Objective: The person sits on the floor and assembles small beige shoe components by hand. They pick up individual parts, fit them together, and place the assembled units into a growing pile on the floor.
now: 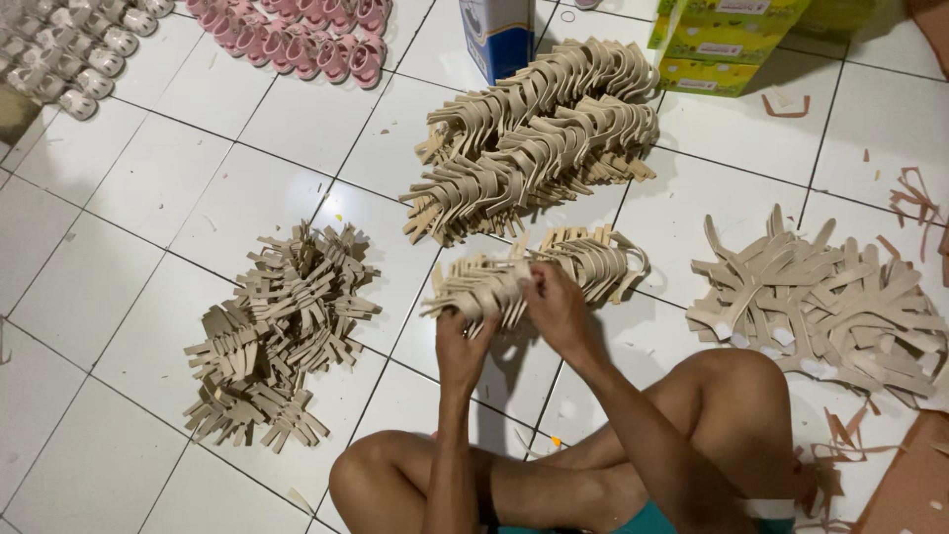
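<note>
Holding the row of beige straps (539,269) up off the floor in front of my knees, I keep it level so the nested pieces do not slide apart: my left hand (465,341) is closed around the near end from below, fingers wrapped over the outermost straps, while my right hand (557,302) pinches a piece at the middle of the row from above, thumb and fingertips pressed together on it. The far end of the row rests low toward the white tile floor (148,188), which takes some of the weight. Just beyond it lies the big stacked pile of straps (539,133), laid in overlapping rows (each curve tucked into the next, so it seems, to keep them tidy). To my left sits a darker heap of strap pieces (272,331), and to my right a loose spread of flat cut straps (820,302), both within arm's reach of where I sit cross-legged. Farther off stand a blue carton (497,35), yellow-green boxes (727,40), pink small sandals (306,35) and white ones (74,49) along the top edge.
</note>
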